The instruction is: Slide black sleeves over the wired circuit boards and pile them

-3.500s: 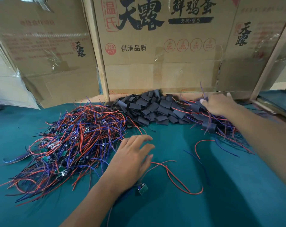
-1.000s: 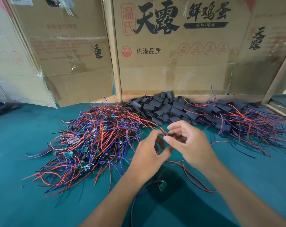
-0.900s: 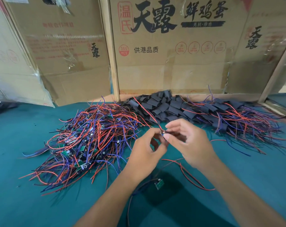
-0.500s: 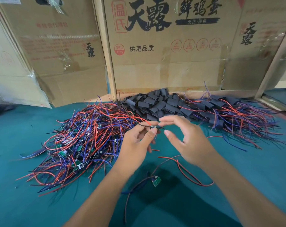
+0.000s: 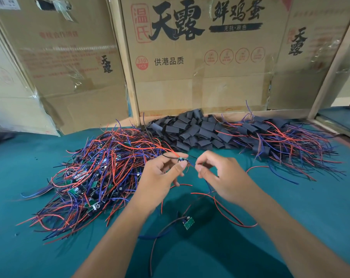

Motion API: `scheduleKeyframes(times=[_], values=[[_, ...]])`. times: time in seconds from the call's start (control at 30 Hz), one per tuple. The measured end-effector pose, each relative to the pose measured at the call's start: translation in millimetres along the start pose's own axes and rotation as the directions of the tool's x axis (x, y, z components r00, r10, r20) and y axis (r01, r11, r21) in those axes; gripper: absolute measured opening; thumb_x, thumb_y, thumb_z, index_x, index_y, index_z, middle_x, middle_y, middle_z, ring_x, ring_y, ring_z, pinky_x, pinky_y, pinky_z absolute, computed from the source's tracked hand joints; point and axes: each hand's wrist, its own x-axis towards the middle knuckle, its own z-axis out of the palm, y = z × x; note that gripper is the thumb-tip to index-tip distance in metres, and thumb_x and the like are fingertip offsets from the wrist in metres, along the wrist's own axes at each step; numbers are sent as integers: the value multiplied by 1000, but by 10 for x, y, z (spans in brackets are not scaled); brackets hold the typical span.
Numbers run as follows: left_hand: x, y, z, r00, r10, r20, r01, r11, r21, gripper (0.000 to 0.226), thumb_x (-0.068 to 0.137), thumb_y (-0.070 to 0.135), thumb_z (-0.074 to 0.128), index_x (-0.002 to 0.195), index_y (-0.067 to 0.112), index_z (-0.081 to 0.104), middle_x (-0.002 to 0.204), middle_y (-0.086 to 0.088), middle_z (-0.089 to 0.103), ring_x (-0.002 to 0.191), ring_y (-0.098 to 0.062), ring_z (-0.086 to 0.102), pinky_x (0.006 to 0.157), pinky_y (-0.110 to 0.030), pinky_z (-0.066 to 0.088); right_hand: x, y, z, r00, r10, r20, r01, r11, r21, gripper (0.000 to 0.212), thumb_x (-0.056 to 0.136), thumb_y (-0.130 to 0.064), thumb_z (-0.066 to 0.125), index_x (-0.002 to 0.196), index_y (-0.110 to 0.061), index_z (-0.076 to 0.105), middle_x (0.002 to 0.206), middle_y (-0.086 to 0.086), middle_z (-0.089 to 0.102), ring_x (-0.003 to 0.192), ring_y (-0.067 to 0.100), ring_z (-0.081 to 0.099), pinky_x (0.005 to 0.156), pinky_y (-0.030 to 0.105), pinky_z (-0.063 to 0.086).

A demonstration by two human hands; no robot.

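Note:
My left hand [image 5: 160,177] pinches a small wired circuit board [image 5: 182,159] between thumb and fingertips, above the green table. My right hand [image 5: 222,175] is just right of it, pinching that board's wires near the board. No sleeve shows on this board. A second bare green board [image 5: 188,222] with red and blue wires lies on the table below my hands. A big tangle of wired boards [image 5: 102,173] is at the left. Loose black sleeves [image 5: 192,131] are heaped at the back centre. Sleeved boards [image 5: 280,141] are piled at the right.
Cardboard boxes [image 5: 200,57] stand along the back of the green table [image 5: 290,207], with wooden posts [image 5: 128,77] between them. Plastic-wrapped cartons lean at the far left. Loose wire ends spread out from both piles onto the cloth.
My right hand came back from the right-hand pile to meet my left hand. My left hand lifted a board out of the tangle, and both hands now hold it a little higher.

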Motion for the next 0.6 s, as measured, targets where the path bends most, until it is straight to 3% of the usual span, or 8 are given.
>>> scheduleKeyframes(times=[0.2,0.27,0.4,0.47,0.53,0.6], values=[[24,-69,7,981,-165,-99,146,974,-174,22,98,11,59,89,20,77,83,-3,68,64,-13,54,50,-25,46,7,42,81,996,72,47,-76,993,91,13,95,-24,60,82,-29,62,78,-13,66,79,4,60,72,13,43],[43,-101,-12,963,-208,-173,173,965,-197,24,99,11,56,87,17,76,77,-2,63,61,-13,52,48,-24,44,112,96,93,990,134,44,-137,987,80,14,94,-24,60,81,-30,62,77,-12,66,72,3,58,67,12,42],[74,-180,-48,936,-236,-261,201,967,-156,16,97,14,61,87,11,73,70,-2,59,58,-15,50,50,-26,44,639,323,103,967,247,62,-234,958,-166,15,95,-19,51,85,-26,60,83,-6,66,63,12,56,52,16,42],[77,-205,-63,932,-245,-269,218,968,-125,13,96,16,63,88,11,71,69,-2,60,58,-15,51,51,-26,45,963,488,82,954,291,68,-250,900,-357,14,97,-14,48,96,-21,59,100,1,66,82,21,62,71,31,53],[81,-220,-75,931,-245,-272,226,969,-100,10,95,16,65,88,11,70,67,2,61,57,-14,52,52,-26,46,1226,685,69,941,329,84,-230,801,-553,20,97,-10,49,114,-16,56,119,8,59,107,30,58,89,42,51],[85,-229,-74,936,-235,-261,222,972,-80,7,94,15,67,89,11,70,64,5,60,56,-13,52,52,-26,47,1378,868,61,922,363,132,-194,731,-654,28,98,-13,51,126,-14,50,127,10,51,119,32,51,93,44,48]])
